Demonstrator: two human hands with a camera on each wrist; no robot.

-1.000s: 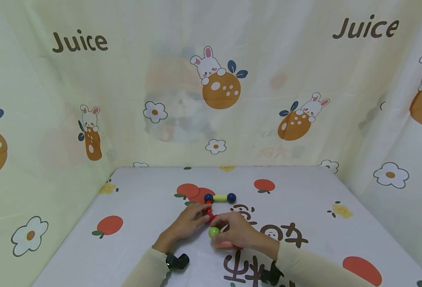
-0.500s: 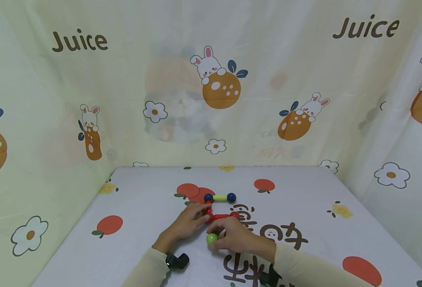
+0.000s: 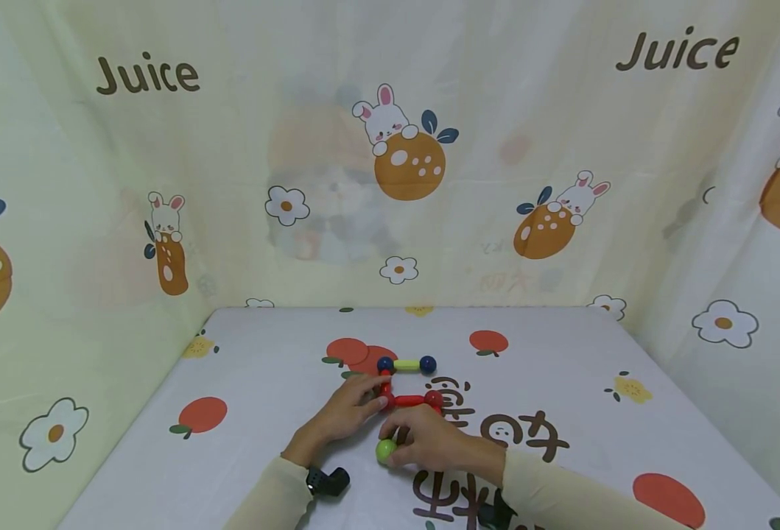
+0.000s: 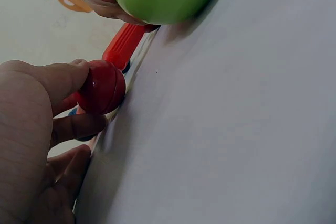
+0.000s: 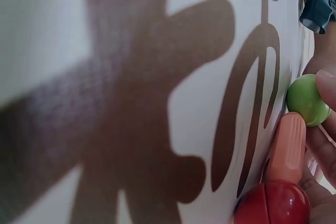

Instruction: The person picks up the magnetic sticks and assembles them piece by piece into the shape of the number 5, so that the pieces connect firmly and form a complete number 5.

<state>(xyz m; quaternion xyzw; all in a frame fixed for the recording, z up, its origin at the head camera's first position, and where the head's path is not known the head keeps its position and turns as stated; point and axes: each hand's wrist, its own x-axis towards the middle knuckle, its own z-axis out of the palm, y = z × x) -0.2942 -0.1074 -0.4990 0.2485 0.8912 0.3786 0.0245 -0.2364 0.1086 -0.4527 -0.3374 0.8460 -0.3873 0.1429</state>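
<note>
My left hand [image 3: 346, 408] pinches a red ball [image 4: 101, 86] at the corner of a chain of magnetic balls and rods on the table. From there one red rod [image 3: 409, 400] runs right to another red ball [image 3: 433, 398]; a second leads away to a dark blue ball [image 3: 386, 364]. A yellow-green rod [image 3: 406, 365] joins it to another dark blue ball [image 3: 428, 365]. My right hand [image 3: 436, 440] holds a green ball [image 3: 385, 451] between thumb and fingers. An orange-pink rod [image 5: 287, 148] meets the green ball, with a red ball [image 5: 273, 204] at its other end.
A white cloth [image 3: 264, 427] printed with fruit and dark lettering covers the table. Behind it hangs a cream curtain [image 3: 323, 243] with rabbits and flowers. Both wrists wear black camera mounts [image 3: 328, 482].
My right hand has drawn the green ball slightly left and towards me. The red rod and ball on the right have come into sight. My left hand stays in place.
</note>
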